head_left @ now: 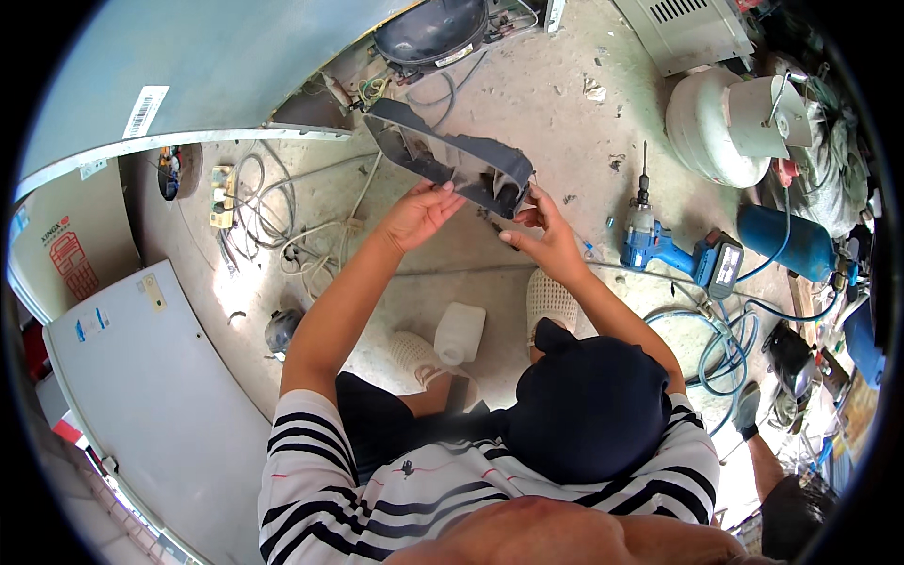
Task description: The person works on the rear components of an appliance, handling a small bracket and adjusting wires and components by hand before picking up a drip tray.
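A dark grey moulded plastic part (428, 151), with raised walls and recesses, is held tilted near the underside of a large grey cabinet (217, 71). My left hand (424, 215) has its fingers closed on the part's lower left edge. My right hand (541, 235) grips the right end, thumb low and fingers curled up by the edge. A small dark piece hangs below that end by my thumb; I cannot make out what it is. A black compressor (428, 33) and thin wires sit beyond the part.
A blue drill (659, 245), white gas tank (706, 127), blue cylinder (782, 240) and coiled hose (716, 358) lie right. Cables (273, 207), a power strip (221, 198) and a white appliance (151, 377) are left. A white jug (460, 331) stands between my feet; another person's leg (763, 452) is lower right.
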`<control>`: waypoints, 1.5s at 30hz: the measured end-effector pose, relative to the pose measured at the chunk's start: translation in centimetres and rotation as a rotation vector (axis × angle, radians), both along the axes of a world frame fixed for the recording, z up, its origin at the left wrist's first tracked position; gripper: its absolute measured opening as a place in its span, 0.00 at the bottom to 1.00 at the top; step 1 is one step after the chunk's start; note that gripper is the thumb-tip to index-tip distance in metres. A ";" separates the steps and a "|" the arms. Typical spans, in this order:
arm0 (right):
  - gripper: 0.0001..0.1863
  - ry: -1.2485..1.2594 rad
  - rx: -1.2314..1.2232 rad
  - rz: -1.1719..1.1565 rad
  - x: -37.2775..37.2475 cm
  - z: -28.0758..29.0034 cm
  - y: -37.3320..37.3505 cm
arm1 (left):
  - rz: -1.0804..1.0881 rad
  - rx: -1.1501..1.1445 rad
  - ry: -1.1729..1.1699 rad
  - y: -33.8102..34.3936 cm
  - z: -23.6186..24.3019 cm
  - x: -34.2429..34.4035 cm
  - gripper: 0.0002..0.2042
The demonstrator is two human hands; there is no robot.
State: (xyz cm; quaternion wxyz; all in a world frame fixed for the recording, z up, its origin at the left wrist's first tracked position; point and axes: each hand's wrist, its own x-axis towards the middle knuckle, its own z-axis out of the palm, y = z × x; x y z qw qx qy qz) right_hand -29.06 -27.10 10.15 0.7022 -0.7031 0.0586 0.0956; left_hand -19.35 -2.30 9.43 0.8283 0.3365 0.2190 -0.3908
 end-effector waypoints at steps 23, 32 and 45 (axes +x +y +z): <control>0.38 -0.154 -0.222 0.029 2.0 -0.9 -3.7 | -0.257 0.850 -0.514 6.4 -3.0 0.0 0.14; 0.38 -0.200 -0.385 0.051 1.8 -1.9 -4.2 | -0.357 1.054 -0.840 6.2 -0.1 0.1 0.18; 0.32 0.242 0.295 0.139 3.7 -1.5 -4.2 | -0.589 0.657 -0.202 9.3 2.1 -0.8 0.25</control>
